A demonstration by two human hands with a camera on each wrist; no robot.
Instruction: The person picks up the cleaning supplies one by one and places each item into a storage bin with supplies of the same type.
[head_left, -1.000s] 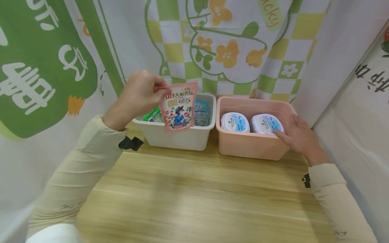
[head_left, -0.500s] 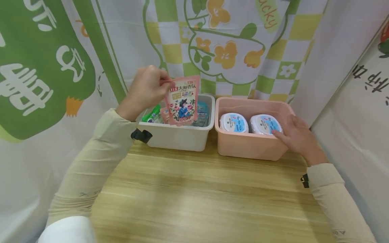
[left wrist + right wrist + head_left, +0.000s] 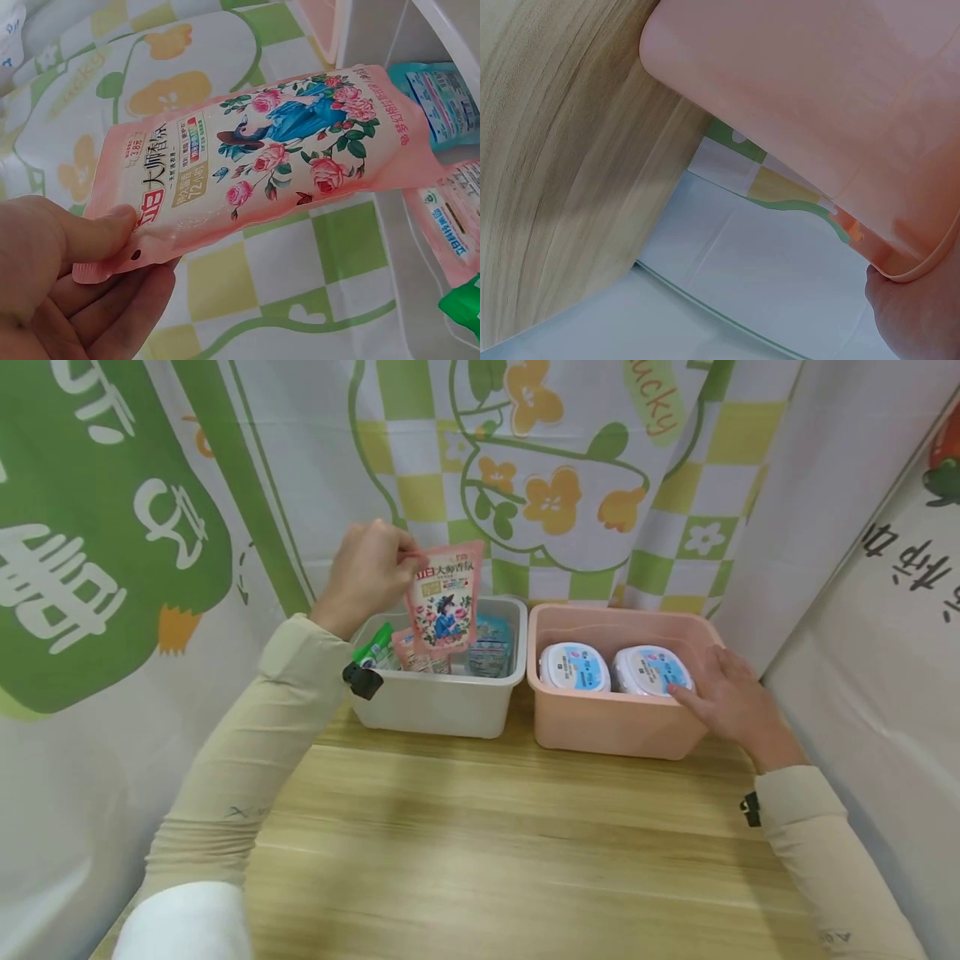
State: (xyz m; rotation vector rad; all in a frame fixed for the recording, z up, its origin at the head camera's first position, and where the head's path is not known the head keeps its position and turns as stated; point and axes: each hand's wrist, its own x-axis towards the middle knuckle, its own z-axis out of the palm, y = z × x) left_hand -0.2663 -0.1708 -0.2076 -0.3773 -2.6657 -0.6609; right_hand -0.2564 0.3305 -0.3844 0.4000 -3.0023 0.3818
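My left hand (image 3: pixel 369 575) pinches a pink detergent pouch (image 3: pixel 444 602) by its top corner and holds it up over the white bin (image 3: pixel 435 706). In the left wrist view, the thumb presses the face of the pouch (image 3: pixel 262 154), which shows roses and a figure in blue. Inside the white bin lie another pink pouch (image 3: pixel 424 660), a green pack (image 3: pixel 377 648) and a blue pack (image 3: pixel 489 647). My right hand (image 3: pixel 738 697) grips the right front corner of the pink bin (image 3: pixel 611 727), thumb over the rim. Its fingers are mostly hidden in the right wrist view.
Two white-lidded tubs, one left (image 3: pixel 574 668) and one right (image 3: pixel 651 672), sit in the pink bin. Both bins stand side by side at the back of the wooden table (image 3: pixel 480 852). A printed curtain (image 3: pixel 555 468) hangs close behind, and white cloth walls flank both sides.
My left hand has lifted the pouch slightly and moved a little right and away, uncovering more of the packs in the white bin. The right hand stays at the pink bin's corner.
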